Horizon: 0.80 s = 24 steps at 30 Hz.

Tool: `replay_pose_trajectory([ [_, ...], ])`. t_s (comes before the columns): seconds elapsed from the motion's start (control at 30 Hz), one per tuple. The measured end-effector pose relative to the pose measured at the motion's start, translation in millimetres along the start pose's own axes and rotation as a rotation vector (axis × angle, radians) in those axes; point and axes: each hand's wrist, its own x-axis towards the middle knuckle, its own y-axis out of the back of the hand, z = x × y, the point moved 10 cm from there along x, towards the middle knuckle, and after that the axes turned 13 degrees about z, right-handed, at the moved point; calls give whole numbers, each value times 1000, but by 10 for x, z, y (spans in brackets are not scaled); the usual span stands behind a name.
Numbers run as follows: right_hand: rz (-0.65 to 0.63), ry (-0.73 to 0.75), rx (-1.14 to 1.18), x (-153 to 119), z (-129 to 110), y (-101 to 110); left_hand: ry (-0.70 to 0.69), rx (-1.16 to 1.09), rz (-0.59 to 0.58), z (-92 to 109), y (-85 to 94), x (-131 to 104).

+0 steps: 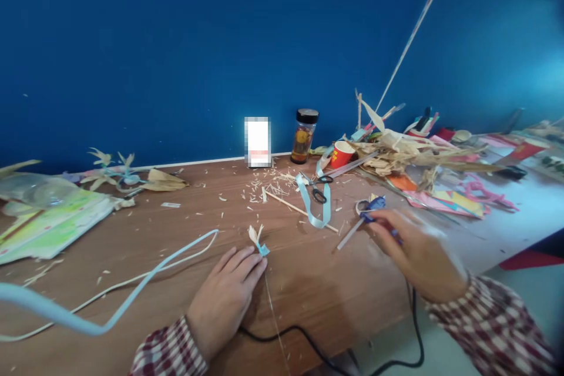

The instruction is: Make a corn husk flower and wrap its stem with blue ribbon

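Note:
My left hand point(232, 294) lies palm down on the brown table, its fingers stretched out. Right at its fingertips is a small corn-husk piece point(254, 236) wrapped at the base with light blue ribbon point(263, 249). My right hand point(409, 249) is closed round a blue glue gun point(375, 205), partly hidden by the fingers. A translucent glue stick point(350, 234) slants down beside the gun, and I cannot tell whether it is attached. Black cord point(416, 317) hangs below my right hand.
Scissors point(319, 195), a ribbon loop point(315, 220) and a thin stick point(299, 210) lie ahead among scraps. Farther back stand a lidded jar point(305, 138) and red paper cup point(342, 154). Husks point(409, 147) pile up at right. A blue-white cable point(154, 276) crosses the left foreground.

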Motion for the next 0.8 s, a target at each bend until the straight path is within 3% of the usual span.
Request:
replay_pose_trajectory([
  [0.13, -201, 238, 381, 173, -1121, -545, -14, 3, -18, 24, -8, -5],
  [0.27, -285, 449, 468, 272, -1674, -1181, 12, -9, -53, 8, -30, -8],
  [0.37, -328, 528, 511, 242, -1780, -1378, 16, -25, -57, 11, -23, 10],
  [0.57, -276, 577, 524, 131, -1736, -1293, -14, -14, -68, 42, -15, 38],
  [0.7, -332, 697, 515, 32, -1769, -1354, -25, 23, -75, 50, -30, 31],
  [0.8, -323, 688, 542, 38, -1732, -1409, -9, 20, -92, 53, -39, 31],
])
